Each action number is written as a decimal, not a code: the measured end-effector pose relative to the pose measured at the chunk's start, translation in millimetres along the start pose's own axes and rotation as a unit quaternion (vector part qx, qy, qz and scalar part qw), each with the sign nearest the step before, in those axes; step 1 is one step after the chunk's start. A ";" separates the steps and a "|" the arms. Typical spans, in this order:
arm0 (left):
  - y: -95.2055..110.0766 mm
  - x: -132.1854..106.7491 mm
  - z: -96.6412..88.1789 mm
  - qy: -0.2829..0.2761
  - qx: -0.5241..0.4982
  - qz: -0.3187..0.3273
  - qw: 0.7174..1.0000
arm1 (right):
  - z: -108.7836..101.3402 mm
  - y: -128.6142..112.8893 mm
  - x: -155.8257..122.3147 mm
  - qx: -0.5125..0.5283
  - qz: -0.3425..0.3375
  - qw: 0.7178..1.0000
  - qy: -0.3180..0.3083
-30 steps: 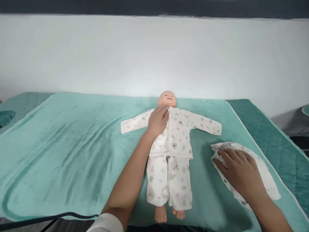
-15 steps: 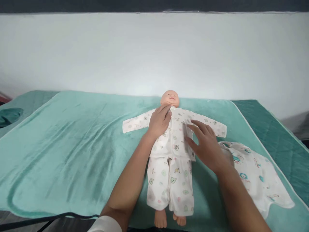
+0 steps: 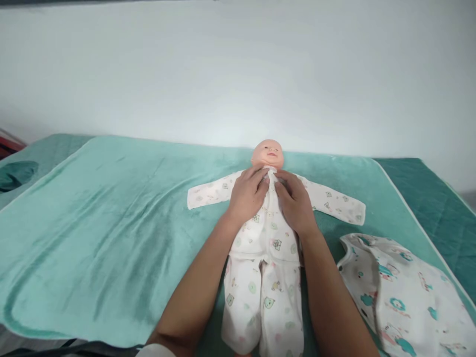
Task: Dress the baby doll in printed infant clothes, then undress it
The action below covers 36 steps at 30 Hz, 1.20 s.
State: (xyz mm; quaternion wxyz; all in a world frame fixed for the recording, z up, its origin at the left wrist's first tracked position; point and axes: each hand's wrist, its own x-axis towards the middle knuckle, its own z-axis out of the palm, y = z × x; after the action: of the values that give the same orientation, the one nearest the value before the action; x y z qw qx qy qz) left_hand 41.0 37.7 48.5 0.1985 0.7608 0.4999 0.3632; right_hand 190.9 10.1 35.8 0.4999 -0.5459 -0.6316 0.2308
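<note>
A baby doll (image 3: pixel 268 152) lies on its back, its head toward the wall, dressed in a white printed long-sleeved shirt (image 3: pixel 273 240) and matching trousers (image 3: pixel 243 297). My left hand (image 3: pixel 248 194) rests on the shirt's upper chest, fingers laid out toward the collar and thumb a little apart. Across the front seam, my right hand (image 3: pixel 295 201) lies on the other side of the chest with its fingertips near the collar. Both hands touch the cloth, and the fingers are open. Both sleeves stretch out sideways, and no doll hands show at the cuffs.
A white cloth garment with teal animal prints (image 3: pixel 412 297) lies crumpled at the right. A light green blanket (image 3: pixel 92 223) covers the bed, with a darker quilted cover (image 3: pixel 442 223) beyond its right edge. Behind stands a white wall (image 3: pixel 223 74). A black strap or cable (image 3: pixel 74 351) runs along the lower left.
My right hand has moved left and up from beside the doll's chest onto the shirt near the collar. My left hand stays on the chest. The view has tilted down slightly.
</note>
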 end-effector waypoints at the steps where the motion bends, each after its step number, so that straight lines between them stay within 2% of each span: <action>1: 0.1 0.0 0.1 0.002 -0.002 -0.002 1.000 | 0.0 -0.1 0.3 0.000 -0.002 1.000 0.000; 13: 0.1 -0.3 1.1 0.010 -0.003 0.002 1.000 | 0.8 1.2 1.4 0.000 -0.024 1.000 -0.001; 21: -1.3 -0.3 1.1 0.005 0.008 0.016 1.000 | 1.8 1.7 0.8 0.011 -0.012 1.000 0.011; 25: -0.8 -1.1 0.0 -0.009 0.018 0.016 1.000 | 0.0 0.7 1.7 0.023 0.009 1.000 -0.020; 29: 0.4 -1.5 -1.9 -0.027 0.020 0.016 0.999 | -0.8 4.0 7.1 0.014 -0.021 0.998 -0.058; 36: 1.6 -1.8 -3.1 -0.040 0.010 0.018 0.999 | 0.0 8.8 11.1 0.018 -0.031 0.998 -0.059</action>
State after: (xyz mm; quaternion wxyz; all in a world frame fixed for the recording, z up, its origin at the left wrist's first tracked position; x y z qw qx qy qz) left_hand 39.3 35.2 51.0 0.2038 0.7858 0.4812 0.3308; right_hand 195.9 22.9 32.7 0.4783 -0.5027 -0.6721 0.2587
